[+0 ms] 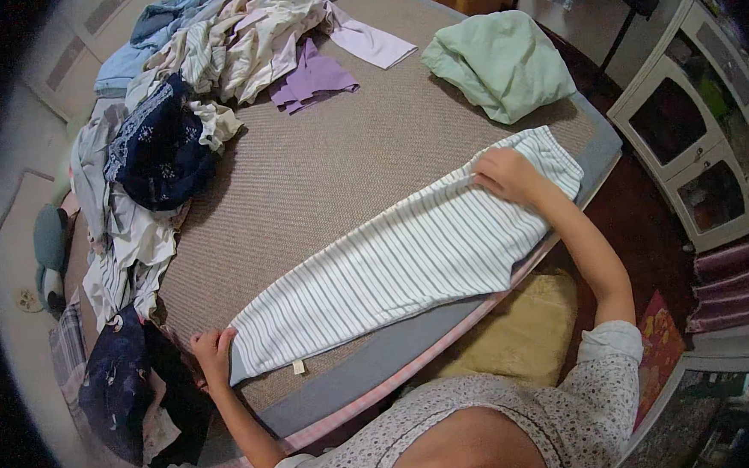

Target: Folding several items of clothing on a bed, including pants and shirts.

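White trousers with grey stripes (376, 260) lie folded lengthwise across the bed, running from lower left to upper right. A small pale tag (299, 367) sticks out from their lower edge near the left end. My left hand (212, 354) pinches the left end at its upper corner, thumb and fingers closed on the cloth. Over the upper edge, close to the gathered right end, my right hand (508, 176) has its bent fingers closed on the fabric. Part of each hand's grip is hidden by the hand itself.
A brown woven mat (245, 216) covers the bed. Heaped clothes (243, 49) line its far and left sides, with a dark blue patterned garment (164, 152) among them. Pale green cloth (501, 63) lies bunched at far right. A yellow cushioned seat (517, 328) stands below the near edge; a white cabinet (685, 129) is at right.
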`<state>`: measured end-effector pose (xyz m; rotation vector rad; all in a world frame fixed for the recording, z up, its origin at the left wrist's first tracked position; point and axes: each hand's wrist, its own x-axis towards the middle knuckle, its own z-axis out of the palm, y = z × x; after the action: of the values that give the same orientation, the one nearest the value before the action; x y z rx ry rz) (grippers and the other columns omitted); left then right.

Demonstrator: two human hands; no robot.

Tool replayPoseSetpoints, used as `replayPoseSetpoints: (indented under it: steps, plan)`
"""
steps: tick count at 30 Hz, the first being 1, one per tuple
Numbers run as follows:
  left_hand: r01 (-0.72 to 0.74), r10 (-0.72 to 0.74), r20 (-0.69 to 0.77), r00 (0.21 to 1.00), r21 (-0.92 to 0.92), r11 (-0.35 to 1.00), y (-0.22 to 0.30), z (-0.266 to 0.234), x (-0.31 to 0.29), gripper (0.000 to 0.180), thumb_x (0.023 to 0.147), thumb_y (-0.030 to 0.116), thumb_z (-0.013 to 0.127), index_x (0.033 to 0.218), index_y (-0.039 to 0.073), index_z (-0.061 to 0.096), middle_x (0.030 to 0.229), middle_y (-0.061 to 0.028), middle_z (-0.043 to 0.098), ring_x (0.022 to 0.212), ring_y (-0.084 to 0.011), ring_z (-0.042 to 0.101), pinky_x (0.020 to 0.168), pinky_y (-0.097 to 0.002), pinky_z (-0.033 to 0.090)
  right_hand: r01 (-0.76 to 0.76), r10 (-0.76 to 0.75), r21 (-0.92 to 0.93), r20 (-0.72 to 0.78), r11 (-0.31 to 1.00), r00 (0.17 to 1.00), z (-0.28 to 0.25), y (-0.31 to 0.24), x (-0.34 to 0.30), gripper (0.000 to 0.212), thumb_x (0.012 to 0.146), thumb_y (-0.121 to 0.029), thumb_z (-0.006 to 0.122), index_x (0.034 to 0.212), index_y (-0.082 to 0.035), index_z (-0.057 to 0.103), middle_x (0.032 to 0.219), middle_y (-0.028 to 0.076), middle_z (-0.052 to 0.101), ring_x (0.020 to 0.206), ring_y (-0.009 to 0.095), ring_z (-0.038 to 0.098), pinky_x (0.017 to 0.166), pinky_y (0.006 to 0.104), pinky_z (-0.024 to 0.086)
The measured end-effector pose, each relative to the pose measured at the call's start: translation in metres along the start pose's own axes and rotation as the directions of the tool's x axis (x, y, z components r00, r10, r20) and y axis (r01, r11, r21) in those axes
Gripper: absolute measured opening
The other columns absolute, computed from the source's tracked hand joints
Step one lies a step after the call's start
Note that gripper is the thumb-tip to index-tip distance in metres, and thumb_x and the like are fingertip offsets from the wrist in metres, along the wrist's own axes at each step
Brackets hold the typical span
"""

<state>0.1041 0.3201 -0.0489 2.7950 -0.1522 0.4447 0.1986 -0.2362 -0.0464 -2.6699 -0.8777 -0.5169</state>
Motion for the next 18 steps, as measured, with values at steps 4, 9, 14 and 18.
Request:
replayPoseSetpoints:
  steps: [4, 9, 14, 18]
  plan:
    - [0.020, -0.020, 0.025, 1.000, -0.010, 1.000, 0.004, -0.001, 0.002, 0.029, 0.068, 0.023, 0.057, 0.054, 0.000, 0.046, 0.049, -0.0119, 0.040, 0.051, -0.0254, 0.039, 0.068, -0.0335, 0.029, -0.044, 0.053, -0.077, 0.114, 0.996, 0.992, -0.016, 0.043, -0.006, 0.022, 0.069, -0.027, 0.054, 0.071, -0.005, 0.049, 0.069, 0.009, 0.050, 0.068, 0.027, 0.048, 0.063, 0.0354, 0.038]
    - [0.136, -0.134, 0.089, 0.987, -0.021, 0.990, -0.007, -0.001, 0.002, 0.028, 0.068, 0.022, 0.057, 0.054, -0.001, 0.048, 0.051, -0.0148, 0.042, 0.051, -0.0265, 0.040, 0.060, -0.0332, 0.030, -0.502, 0.484, 0.168, 0.140, 0.848, 0.864, -0.029, 0.070, -0.011, 0.030, 0.067, -0.031, 0.056, 0.070, -0.002, 0.054, 0.069, 0.011, 0.053, 0.067, 0.026, 0.050, 0.060, 0.0335, 0.038]
    - [0.207, -0.204, 0.092, 0.975, -0.017, 0.978, -0.003, -0.005, 0.002, 0.030, 0.068, 0.022, 0.056, 0.055, -0.003, 0.047, 0.053, -0.0184, 0.042, 0.053, -0.0291, 0.041, 0.055, -0.0343, 0.030, -0.535, 0.536, 0.036, -0.025, 0.844, 0.844, -0.028, 0.078, -0.009, 0.032, 0.072, -0.032, 0.049, 0.069, -0.001, 0.052, 0.061, 0.014, 0.053, 0.060, 0.028, 0.051, 0.052, 0.0366, 0.037]
    - [0.257, -0.255, 0.113, 0.960, -0.010, 0.966, 0.011, -0.009, 0.005, 0.031, 0.068, 0.025, 0.056, 0.055, -0.002, 0.048, 0.053, -0.0183, 0.043, 0.057, -0.0297, 0.044, 0.060, -0.0374, 0.031, -0.732, 0.740, -0.115, 0.052, 0.672, 0.671, -0.027, 0.075, -0.017, 0.029, 0.072, -0.031, 0.048, 0.079, -0.003, 0.055, 0.081, 0.014, 0.055, 0.080, 0.026, 0.052, 0.068, 0.0378, 0.038]
